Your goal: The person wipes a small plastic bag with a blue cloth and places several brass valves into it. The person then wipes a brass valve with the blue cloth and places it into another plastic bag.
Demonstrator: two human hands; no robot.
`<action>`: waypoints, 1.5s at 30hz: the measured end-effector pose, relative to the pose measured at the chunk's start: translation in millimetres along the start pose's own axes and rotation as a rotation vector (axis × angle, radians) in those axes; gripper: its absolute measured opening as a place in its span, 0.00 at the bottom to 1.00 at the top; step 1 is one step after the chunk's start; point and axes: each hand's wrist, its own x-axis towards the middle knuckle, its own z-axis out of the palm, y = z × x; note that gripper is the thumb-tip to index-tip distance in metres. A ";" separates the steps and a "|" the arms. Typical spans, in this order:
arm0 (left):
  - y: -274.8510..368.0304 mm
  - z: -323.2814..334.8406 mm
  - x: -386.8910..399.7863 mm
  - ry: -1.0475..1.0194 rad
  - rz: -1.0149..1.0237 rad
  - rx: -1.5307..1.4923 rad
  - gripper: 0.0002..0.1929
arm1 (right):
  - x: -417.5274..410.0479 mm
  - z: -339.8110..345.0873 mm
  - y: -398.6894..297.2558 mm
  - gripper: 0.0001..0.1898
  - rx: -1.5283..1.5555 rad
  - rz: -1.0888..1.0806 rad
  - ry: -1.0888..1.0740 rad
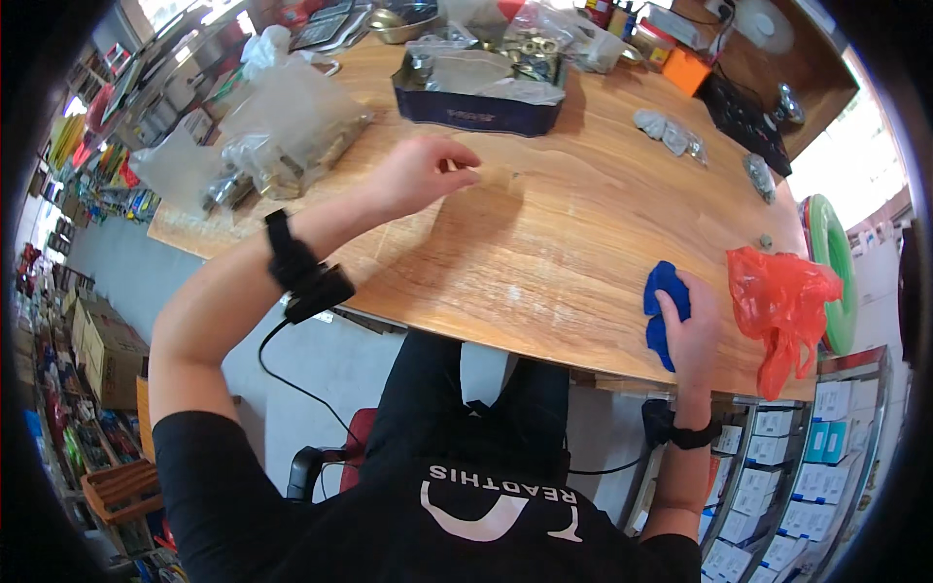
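My left hand (pixel 430 175) hovers over the middle of the wooden table (pixel 554 240), its fingers bent and thumb apart from them, with nothing visible held. At the table's right front, my right hand (pixel 694 321) grips a blue cloth (pixel 662 286), which rests on the tabletop. A red plastic bag (pixel 783 291) lies just right of that hand. Beyond my left hand stands a dark blue open box (pixel 477 113) holding clear plastic bags and metal parts. Both wrists wear black straps with cabled devices.
Clear plastic bags of metal parts (pixel 284 146) lie at the table's left. Small bags (pixel 669 135) sit toward the back right, near an orange box (pixel 685 71) and a black bag (pixel 743 120). Green ring-shaped rolls (pixel 834 273) stand by the right edge. A metal bowl (pixel 401 29) is at the back.
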 end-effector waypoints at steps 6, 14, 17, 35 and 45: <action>-5.5 49.0 53.1 -0.145 0.067 0.189 0.14 | 1.0 0.4 3.9 0.17 -0.008 -0.081 0.016; -5.8 60.1 66.4 -0.178 0.007 0.272 0.10 | 3.5 -4.2 6.0 0.17 0.005 -0.098 0.026; -14.8 55.4 55.7 -0.132 0.017 0.302 0.10 | 3.8 -1.5 3.0 0.18 0.025 -0.097 0.002; -23.6 -79.0 -155.7 0.129 -0.301 -0.064 0.10 | 103.2 15.5 42.5 0.25 -0.132 -0.234 -0.493; -10.1 13.5 8.4 -0.137 0.072 0.166 0.14 | 74.9 -2.3 27.3 0.27 -0.335 -0.258 -0.417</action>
